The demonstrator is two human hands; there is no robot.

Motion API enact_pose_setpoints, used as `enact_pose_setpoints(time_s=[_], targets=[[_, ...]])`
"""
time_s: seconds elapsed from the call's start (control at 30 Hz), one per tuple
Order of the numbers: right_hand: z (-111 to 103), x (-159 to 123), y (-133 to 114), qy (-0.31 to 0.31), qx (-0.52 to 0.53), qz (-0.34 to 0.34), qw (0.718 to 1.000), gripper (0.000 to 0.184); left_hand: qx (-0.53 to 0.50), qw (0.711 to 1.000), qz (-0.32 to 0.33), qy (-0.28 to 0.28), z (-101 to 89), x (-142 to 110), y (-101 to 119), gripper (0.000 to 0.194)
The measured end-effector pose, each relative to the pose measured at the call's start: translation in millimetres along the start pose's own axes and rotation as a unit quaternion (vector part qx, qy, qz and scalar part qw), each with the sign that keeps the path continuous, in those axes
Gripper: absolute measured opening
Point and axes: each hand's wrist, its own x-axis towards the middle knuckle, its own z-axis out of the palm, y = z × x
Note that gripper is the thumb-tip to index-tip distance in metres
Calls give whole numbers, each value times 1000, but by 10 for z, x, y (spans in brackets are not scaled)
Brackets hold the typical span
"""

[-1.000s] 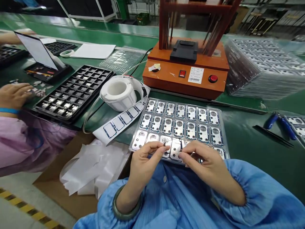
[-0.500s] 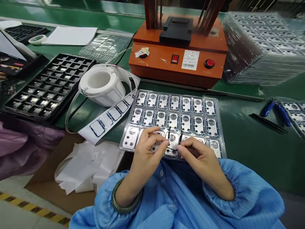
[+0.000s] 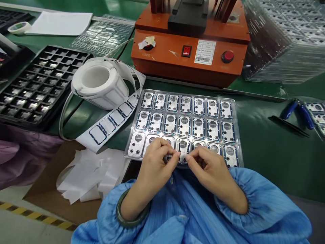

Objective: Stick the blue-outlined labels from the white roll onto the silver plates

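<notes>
Plates (image 3: 184,130), tray (image 3: 237,130): upper two rows dark-bordered, bottom-left ones bare. Left hand (image 3: 155,164), right hand (image 3: 212,167): fingertips pinched, anything held unclear.

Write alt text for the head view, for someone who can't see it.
The left hand and right hand nearly meet, fingertips close together over a front-row metal plate in a clear tray. An orange machine sits behind; left of the tray are a white roll and, lower, scrap paper in a cardboard box.
</notes>
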Motion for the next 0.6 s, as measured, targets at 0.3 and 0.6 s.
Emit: enact_pose_setpoints(time_s=[0.3, 0.6], targets=[[-5, 19, -36, 8, -4, -6, 1000, 17, 11, 1000, -8, -19, -18, -17, 29, 13], [5, 1, -37, 15, -8, -19, 1000, 17, 14, 1000, 6, -17, -4, -11, 6, 11]])
